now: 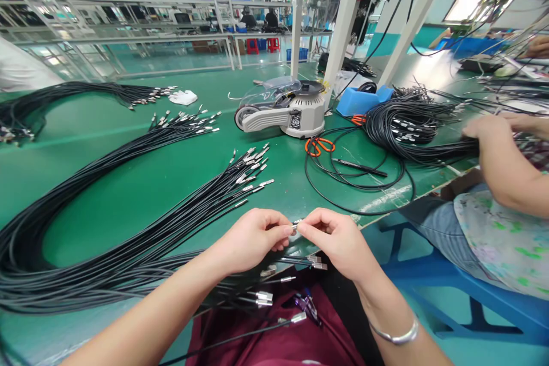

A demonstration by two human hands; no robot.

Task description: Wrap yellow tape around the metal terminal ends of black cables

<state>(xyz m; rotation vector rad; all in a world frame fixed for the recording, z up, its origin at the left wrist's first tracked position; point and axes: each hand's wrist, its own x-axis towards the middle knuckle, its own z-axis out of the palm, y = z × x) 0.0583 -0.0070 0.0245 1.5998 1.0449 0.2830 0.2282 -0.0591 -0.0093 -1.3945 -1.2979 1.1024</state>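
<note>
Black cables (19, 246), smooth and round like rubber, bend into a big U at the left of the head view; their shiny metal ends (252, 162) are flat and boxy. Green, smooth table (115, 200) lies under them. Slightly below the centre of the frame, one small metal connector (295, 225) is between both hands. Left hand (253, 240) is curled, with thumb and forefinger pinching this connector. Right hand (337, 243) pinches it also, from the other side, by its fingertips. Silver bracelet (398, 336), curved and polished, circles the right wrist at lower right.
</note>
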